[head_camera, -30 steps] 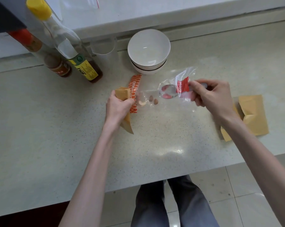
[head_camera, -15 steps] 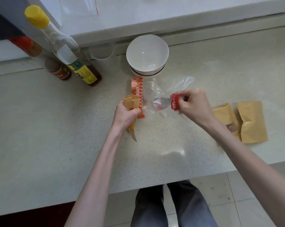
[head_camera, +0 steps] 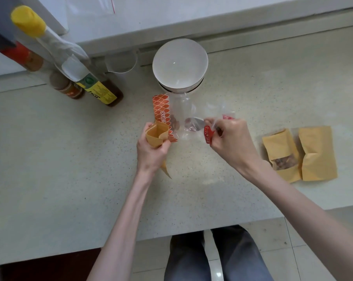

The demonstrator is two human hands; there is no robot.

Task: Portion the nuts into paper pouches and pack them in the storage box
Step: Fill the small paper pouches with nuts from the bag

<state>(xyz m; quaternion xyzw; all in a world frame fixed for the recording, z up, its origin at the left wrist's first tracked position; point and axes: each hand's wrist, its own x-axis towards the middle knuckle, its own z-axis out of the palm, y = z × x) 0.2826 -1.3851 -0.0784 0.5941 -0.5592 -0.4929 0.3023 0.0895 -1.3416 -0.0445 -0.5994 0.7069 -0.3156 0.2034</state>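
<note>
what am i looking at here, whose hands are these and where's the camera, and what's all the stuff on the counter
No machine here: a person wears a camera on the head, looking down at their own two hands over a pale counter. The left hand holds an open paper pouch. The right hand pinches the red end of a clear plastic nut bag, with what looks like a spoon inside it. Two more pouches lie to the right. Further back stand stacked white bowls, sauce bottles and a clear cup.
</note>
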